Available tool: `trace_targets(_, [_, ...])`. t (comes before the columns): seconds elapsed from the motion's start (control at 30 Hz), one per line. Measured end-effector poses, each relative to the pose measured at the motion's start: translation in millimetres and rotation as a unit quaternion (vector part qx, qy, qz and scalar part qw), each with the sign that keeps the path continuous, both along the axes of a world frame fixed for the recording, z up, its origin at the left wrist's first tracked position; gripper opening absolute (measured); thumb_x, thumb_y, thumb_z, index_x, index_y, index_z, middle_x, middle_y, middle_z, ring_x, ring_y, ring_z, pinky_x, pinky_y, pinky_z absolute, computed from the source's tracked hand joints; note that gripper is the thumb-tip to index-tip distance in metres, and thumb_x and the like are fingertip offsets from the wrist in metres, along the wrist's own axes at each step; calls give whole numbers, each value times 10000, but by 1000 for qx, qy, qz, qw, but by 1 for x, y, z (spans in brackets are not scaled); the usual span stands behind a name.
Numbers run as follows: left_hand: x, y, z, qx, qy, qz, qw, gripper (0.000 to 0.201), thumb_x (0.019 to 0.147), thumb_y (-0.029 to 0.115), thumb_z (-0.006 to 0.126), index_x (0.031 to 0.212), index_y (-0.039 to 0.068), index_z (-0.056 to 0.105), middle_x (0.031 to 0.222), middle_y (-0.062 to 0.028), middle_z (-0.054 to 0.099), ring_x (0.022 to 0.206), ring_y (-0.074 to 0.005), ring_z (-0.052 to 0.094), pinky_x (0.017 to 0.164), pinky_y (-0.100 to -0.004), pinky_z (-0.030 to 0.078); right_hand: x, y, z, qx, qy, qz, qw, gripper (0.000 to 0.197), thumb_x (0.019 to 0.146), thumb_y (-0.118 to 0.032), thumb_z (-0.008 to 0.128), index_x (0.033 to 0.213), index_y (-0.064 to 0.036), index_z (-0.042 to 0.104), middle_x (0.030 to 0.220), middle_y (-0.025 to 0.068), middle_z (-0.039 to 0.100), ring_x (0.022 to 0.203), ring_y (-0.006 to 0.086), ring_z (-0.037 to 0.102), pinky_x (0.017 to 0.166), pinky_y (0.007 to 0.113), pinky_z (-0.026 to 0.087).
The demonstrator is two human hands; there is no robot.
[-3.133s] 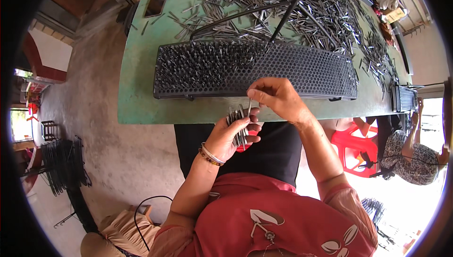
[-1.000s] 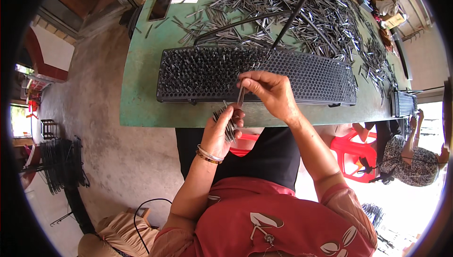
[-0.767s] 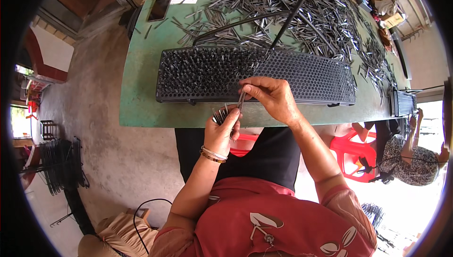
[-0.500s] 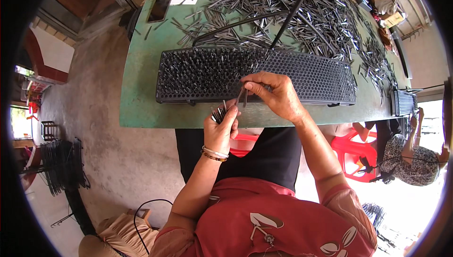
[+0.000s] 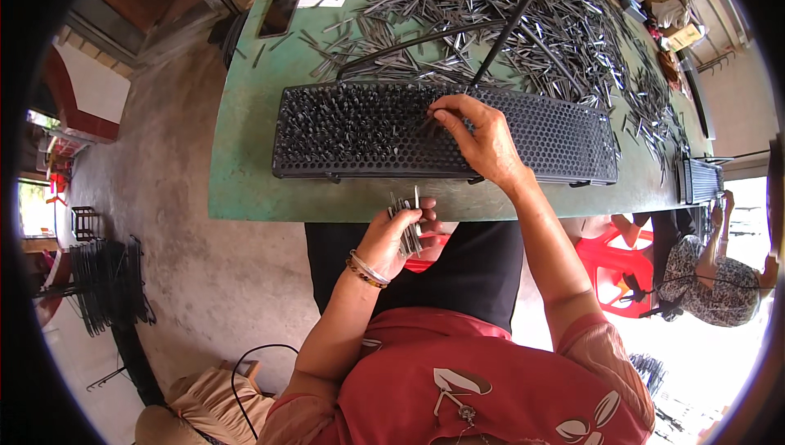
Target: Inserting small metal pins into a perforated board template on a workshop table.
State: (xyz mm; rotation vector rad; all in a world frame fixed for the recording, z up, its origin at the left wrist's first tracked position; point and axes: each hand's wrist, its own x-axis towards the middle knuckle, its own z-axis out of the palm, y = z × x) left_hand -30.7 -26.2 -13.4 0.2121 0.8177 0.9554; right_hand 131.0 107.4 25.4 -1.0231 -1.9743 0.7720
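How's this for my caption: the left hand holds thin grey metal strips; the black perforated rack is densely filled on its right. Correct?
Wrong side: in the head view, the left hand holds thin grey metal strips, and the black perforated rack is densely filled on its left.

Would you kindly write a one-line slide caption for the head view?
Left hand clasping thin metallic strips, right hand over a partly filled black perforated rack on a green table.

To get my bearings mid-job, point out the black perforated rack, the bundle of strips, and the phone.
Black perforated rack [image 5: 429, 153], head view: holed top, near its middle.
Bundle of strips [image 5: 410, 240], head view: its lower part.
Phone [image 5: 280, 12], head view: middle of its dark screen.
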Motion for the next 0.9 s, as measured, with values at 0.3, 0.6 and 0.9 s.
trace_targets(0.3, [-6, 0, -8, -29, -65, -21, 997, 271, 907, 128, 486, 1143, -1, 521, 960, -136, 611, 919, -282, 628, 796, -436, 542, -1, 0, 2, 5, -7, 15, 1000, 145, 884, -68, 577, 1007, 2, 609, 910, 108, 654, 828, 189, 647, 742, 291, 502])
trace_targets(0.6, [-7, -1, -7, 3, -56, -44, 997, 302, 918, 103, 459, 1203, 4, 482, 1081, -177, 608, 954, -272, 626, 775, -411, 548, 0, -2, 5, 68, -30, 35, 997, 138, 854, -36, 588, 986, -2, 610, 926, 119, 644, 844, 266, 642, 740, 322, 501])
trace_targets(0.9, [-6, -3, -7, 23, -49, -62, 997, 325, 918, 104, 459, 1226, 1, 472, 1103, -185, 604, 961, -246, 623, 766, -400, 539, -3, -3, -1, 114, -68, 47, 990, 164, 837, -76, 616, 995, -35, 637, 958, 117, 634, 908, 288, 610, 774, 356, 494])
